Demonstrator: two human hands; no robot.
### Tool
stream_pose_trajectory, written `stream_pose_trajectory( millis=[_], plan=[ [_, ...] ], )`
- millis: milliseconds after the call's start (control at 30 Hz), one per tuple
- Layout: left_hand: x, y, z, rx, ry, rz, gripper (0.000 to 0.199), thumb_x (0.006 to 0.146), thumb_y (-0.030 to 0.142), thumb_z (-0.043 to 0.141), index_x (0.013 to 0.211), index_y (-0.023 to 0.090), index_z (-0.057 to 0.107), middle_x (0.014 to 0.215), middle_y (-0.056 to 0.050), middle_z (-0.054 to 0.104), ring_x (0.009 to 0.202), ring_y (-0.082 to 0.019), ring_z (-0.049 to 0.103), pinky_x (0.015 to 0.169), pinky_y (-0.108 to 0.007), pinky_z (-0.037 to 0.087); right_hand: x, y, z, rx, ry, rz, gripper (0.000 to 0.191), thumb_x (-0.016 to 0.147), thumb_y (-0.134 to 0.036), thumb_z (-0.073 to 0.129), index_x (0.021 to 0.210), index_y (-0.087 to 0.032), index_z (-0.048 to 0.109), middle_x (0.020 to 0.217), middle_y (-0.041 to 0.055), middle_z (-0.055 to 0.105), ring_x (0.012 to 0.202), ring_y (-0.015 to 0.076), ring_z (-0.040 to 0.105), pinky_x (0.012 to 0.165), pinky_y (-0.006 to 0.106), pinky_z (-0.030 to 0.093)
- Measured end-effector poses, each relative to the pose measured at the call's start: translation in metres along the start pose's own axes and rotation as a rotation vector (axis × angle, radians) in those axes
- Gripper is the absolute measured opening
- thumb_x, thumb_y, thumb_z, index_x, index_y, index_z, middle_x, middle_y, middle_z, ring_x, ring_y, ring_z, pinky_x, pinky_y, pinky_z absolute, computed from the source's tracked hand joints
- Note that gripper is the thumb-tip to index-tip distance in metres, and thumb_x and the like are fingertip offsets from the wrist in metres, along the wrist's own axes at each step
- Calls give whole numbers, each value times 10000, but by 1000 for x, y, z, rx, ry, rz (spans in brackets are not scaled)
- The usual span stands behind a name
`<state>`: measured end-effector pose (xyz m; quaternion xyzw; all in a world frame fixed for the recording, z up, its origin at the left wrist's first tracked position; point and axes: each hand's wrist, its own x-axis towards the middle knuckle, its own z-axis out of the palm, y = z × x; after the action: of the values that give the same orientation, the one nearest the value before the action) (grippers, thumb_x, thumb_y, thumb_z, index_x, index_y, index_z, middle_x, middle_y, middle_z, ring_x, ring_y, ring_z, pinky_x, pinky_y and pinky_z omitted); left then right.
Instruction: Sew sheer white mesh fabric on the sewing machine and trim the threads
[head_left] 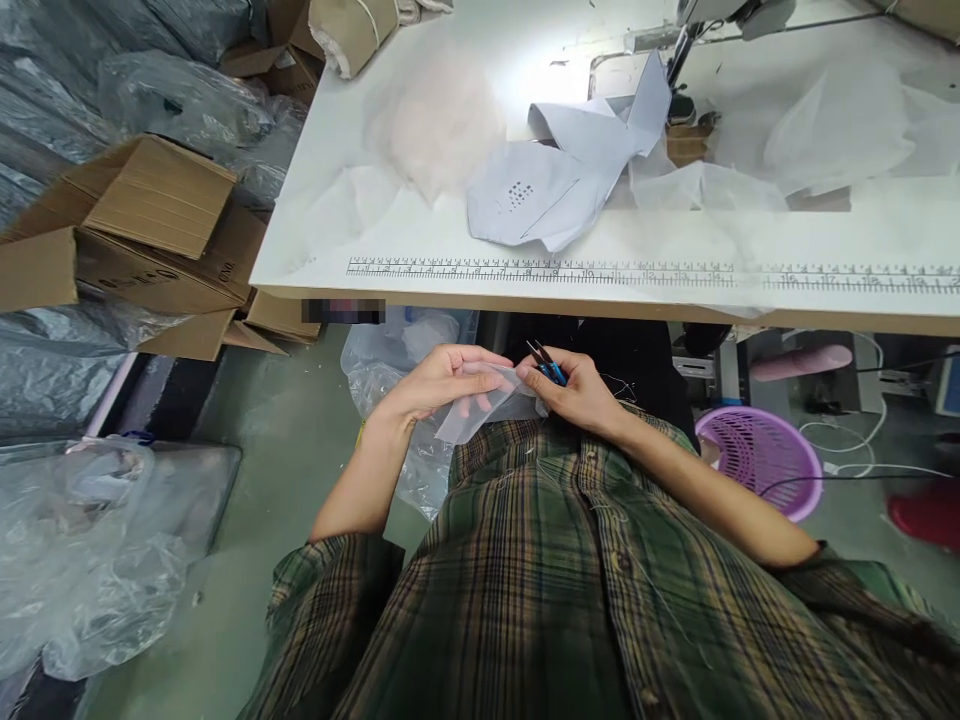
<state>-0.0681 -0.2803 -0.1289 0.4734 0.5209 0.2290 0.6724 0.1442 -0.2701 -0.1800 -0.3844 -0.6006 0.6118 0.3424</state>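
Close to my body, below the table edge, a piece of sheer white fabric (471, 415) stretches between my hands. My left hand (446, 382) pinches it between thumb and fingers, with some fingertips visible through the cloth. My right hand (574, 392) grips the fabric's other end with thumb and forefinger. Tucked in that same hand is a pair of blue thread snips (548, 366), blades pointing up and to the left. Part of the fabric is hidden behind my right fingers.
A white sewing table (315, 240) with a printed ruler lies ahead, bearing grey-white cut pieces (547, 190), sheer fabric (442, 130) and a sewing machine (682, 50). Cardboard boxes (157, 200) and plastic bags (105, 540) crowd the left. A purple basket (761, 455) stands at right.
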Motion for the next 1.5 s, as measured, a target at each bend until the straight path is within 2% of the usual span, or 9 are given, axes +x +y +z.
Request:
stream_pose_trajectory(
  millis=[333, 400, 533, 700, 933, 1067, 1167, 1300, 1500],
  plan=[
    [13, 5, 7, 128, 157, 33, 209, 821, 351, 739, 911, 162, 748, 692, -9, 679, 518, -65, 501, 438, -171, 332, 2, -4, 0, 154, 88, 66, 447, 779, -606, 697, 731, -173, 596, 521, -65, 452, 454, 67, 348, 434, 222, 279],
    [17, 3, 8, 138, 199, 90, 177, 802, 334, 752, 871, 171, 758, 800, -25, 710, 628, -79, 567, 538, -180, 399, 2, -6, 1, 206, 99, 94, 481, 762, -641, 688, 707, -176, 580, 489, -72, 434, 433, 62, 326, 420, 221, 260],
    [21, 1, 11, 101, 204, 173, 140, 783, 302, 765, 825, 169, 761, 1227, -79, 693, 999, -151, 645, 814, -230, 471, 1, -8, 1, 270, 121, 134, 490, 732, -649, 702, 705, -174, 581, 452, -79, 413, 410, 61, 308, 401, 218, 241],
    [19, 5, 18, -5, 79, 115, 234, 801, 350, 772, 911, 148, 735, 836, -51, 752, 703, -124, 655, 657, -227, 483, 0, -7, 0, 293, 146, 157, 427, 711, -570, 756, 696, -177, 589, 452, -78, 423, 409, 62, 322, 399, 212, 247],
    [19, 9, 23, -41, 95, 114, 221, 776, 335, 791, 855, 135, 742, 801, -59, 751, 703, -134, 667, 666, -231, 519, -2, -1, 0, 253, 150, 123, 432, 766, -592, 711, 709, -182, 586, 477, -77, 417, 427, 71, 324, 417, 222, 270],
    [19, 9, 24, 24, 123, 133, 180, 769, 315, 787, 794, 143, 742, 707, -18, 702, 634, -99, 604, 595, -196, 459, 1, -1, -14, 56, 148, -60, 307, 856, -476, 675, 901, -172, 679, 728, -2, 620, 626, 113, 522, 588, 249, 433],
    [20, 14, 26, 76, 104, 138, 174, 766, 311, 779, 770, 143, 735, 694, -10, 678, 629, -94, 575, 563, -191, 416, 5, -7, -29, -64, 57, -200, 284, 899, -402, 647, 1074, -186, 706, 904, 29, 678, 763, 135, 582, 707, 273, 471],
    [21, 25, 30, 152, 77, 126, 196, 771, 325, 757, 727, 138, 719, 611, 10, 613, 553, -79, 490, 500, -195, 338, 8, -16, -39, -39, -96, -242, 275, 866, -422, 703, 954, -163, 723, 834, 18, 660, 704, 115, 544, 635, 246, 445],
    [22, 28, 32, 110, 25, 141, 222, 759, 354, 771, 787, 137, 731, 684, -12, 668, 600, -89, 531, 536, -200, 375, 5, -17, -31, 191, -80, -92, 398, 773, -534, 776, 816, -161, 644, 593, -65, 472, 523, 71, 370, 478, 216, 314]
  ],
)
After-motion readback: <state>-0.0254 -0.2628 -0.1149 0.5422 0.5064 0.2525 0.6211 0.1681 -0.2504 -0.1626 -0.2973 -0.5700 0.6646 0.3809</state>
